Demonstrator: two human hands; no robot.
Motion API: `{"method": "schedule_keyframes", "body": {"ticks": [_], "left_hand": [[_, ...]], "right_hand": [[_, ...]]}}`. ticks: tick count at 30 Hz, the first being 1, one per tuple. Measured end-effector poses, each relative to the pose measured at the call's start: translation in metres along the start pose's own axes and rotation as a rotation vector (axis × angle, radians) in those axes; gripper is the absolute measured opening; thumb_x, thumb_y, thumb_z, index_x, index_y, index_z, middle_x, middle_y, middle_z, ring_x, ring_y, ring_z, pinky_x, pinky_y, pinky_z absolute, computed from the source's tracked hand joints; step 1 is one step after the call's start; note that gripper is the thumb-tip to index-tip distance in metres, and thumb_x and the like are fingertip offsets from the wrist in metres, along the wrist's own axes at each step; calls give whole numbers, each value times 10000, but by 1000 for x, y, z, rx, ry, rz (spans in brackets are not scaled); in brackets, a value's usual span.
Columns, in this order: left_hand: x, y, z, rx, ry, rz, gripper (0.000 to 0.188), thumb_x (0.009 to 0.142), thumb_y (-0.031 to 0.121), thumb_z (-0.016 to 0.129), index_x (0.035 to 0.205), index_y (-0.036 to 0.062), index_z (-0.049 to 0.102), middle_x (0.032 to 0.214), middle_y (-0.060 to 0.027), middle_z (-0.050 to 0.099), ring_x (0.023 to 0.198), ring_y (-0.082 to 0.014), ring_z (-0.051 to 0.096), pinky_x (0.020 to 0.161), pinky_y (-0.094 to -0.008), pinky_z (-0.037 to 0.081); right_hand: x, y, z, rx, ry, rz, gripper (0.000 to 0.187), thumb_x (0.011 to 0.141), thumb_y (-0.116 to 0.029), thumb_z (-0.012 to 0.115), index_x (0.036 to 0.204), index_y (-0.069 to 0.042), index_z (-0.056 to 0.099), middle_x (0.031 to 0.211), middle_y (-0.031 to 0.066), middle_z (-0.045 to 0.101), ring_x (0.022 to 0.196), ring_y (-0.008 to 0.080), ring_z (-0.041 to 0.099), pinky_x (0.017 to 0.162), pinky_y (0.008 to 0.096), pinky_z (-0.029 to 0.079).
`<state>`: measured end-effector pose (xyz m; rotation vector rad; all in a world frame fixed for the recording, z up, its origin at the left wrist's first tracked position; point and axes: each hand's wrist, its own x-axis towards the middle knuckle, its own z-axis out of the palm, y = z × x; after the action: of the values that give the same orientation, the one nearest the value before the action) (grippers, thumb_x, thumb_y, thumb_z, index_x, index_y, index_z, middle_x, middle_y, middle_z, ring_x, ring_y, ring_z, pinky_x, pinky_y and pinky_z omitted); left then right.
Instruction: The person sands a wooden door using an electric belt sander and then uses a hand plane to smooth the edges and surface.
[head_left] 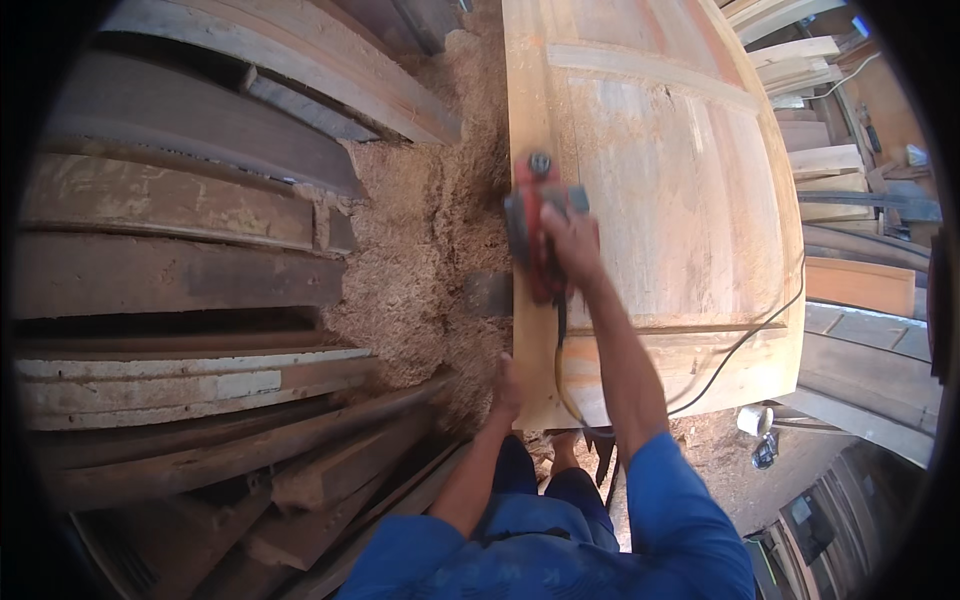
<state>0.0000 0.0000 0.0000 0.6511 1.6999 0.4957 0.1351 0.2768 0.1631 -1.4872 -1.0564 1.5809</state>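
Observation:
A panelled wooden door (680, 190) lies flat in front of me, its long left side beside a gap full of shavings. My right hand (574, 245) is closed round the handle of a red and black electric planer (533, 225), which sits on the door's left border strip. The planer and hand are slightly blurred. From the tool's rear a cord (560, 375), yellowish in part, runs toward me and loops onto the door as a dark cable. My left hand (507, 390) grips the door's left edge at the near corner; some of its fingers are hidden.
Stacked timber boards (180, 270) fill the left side, and more planks (850, 270) line the right. Wood shavings (420, 230) cover the ground between the boards and the door. A white cup-like container (754, 420) stands on the floor past the door's near right corner.

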Motion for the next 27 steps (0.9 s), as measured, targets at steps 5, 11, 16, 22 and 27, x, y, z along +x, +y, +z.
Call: {"method": "schedule_keyframes", "body": {"ticks": [5,11,16,22,27], "left_hand": [[-20,18,-32,-1047,-443,-244,775,1052,681,295,1396,43,568,1326,-120,649,1199,-290,615,1057,-433,466],[9,-119,-55,-883,-285,-270,826,1024,741,243,1429,92,555,1179,-98,698,1059,-288,646,943,-439,512],[-29,-74,-71,-671,-263,-524,791,1050,696,200,1480,93,477,1104,-138,711,945,-269,659,887,-422,521],[-51,-100,-99,-362,-147,-440,763,1065,662,183,1519,101,429,999,-128,705,827,-206,624,793,-378,500],[-57,-95,-92,-338,-105,-352,688,1091,587,225,1464,62,465,962,-110,712,798,-181,625,764,-363,496]], "right_hand": [[-178,46,10,-230,-8,136,632,969,-453,630,1353,41,540,1152,274,656,1104,395,633,950,460,488],[-313,106,41,-184,-94,114,527,952,-374,652,1268,34,548,975,205,681,928,321,677,853,429,530],[-251,74,44,-220,16,190,571,953,-395,634,1305,45,537,1092,319,669,1026,454,672,903,509,517],[-68,14,56,-346,191,-295,433,984,-419,612,1084,2,631,816,152,652,737,272,643,662,396,514],[102,-11,10,-297,275,-261,436,1017,-466,588,917,-48,660,675,21,607,549,130,592,499,312,480]]}}
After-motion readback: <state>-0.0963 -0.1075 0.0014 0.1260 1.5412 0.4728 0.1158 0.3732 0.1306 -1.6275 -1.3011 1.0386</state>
